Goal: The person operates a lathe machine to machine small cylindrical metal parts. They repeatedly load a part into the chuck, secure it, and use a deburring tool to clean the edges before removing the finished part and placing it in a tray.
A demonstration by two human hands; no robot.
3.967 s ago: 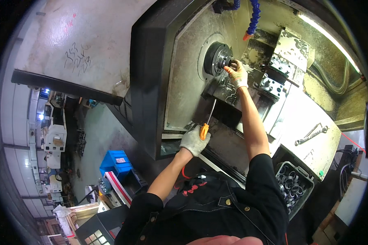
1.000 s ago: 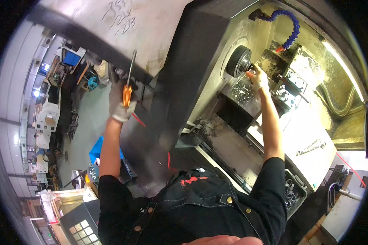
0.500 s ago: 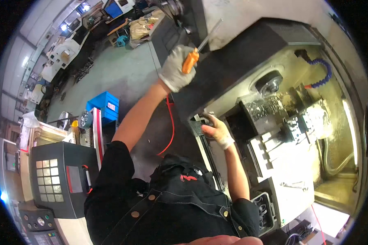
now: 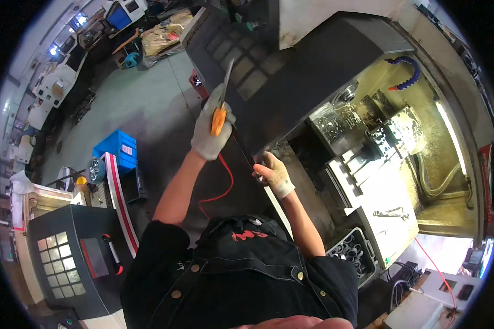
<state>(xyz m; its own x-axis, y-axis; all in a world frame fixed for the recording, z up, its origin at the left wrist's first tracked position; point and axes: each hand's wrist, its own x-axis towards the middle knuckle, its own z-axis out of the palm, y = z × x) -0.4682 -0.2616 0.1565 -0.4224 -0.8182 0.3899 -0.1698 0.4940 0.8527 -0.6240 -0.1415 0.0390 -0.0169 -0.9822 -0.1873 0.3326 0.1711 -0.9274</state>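
Note:
My left hand (image 4: 213,129), in a grey-white work glove, is raised in front of the machine's dark door. It is closed round an orange-handled tool (image 4: 218,121) with a long, narrow metal blade pointing up and away; its exact kind I cannot make out. My right hand (image 4: 273,171), with a pale glove or wrap over its palm and wrist, is closed at the near lower corner of the dark sliding door (image 4: 313,71). Its fingers curl round a dark part there that looks like the door handle, mostly hidden. Right of it, the lathe's chuck (image 4: 346,94) shows partly past the door edge.
Inside the lit machine are a tool turret (image 4: 381,140) and a blue coolant hose (image 4: 413,71). Wrenches (image 4: 391,214) lie on a pale surface, beside a tray of metal rings (image 4: 352,252). A red hose (image 4: 230,178) trails over the floor; a blue crate (image 4: 121,148) stands left.
My view has shifted. The door now covers more of the chuck, with my right hand still at its corner. My left hand has moved left and lower, turning the tool more upright.

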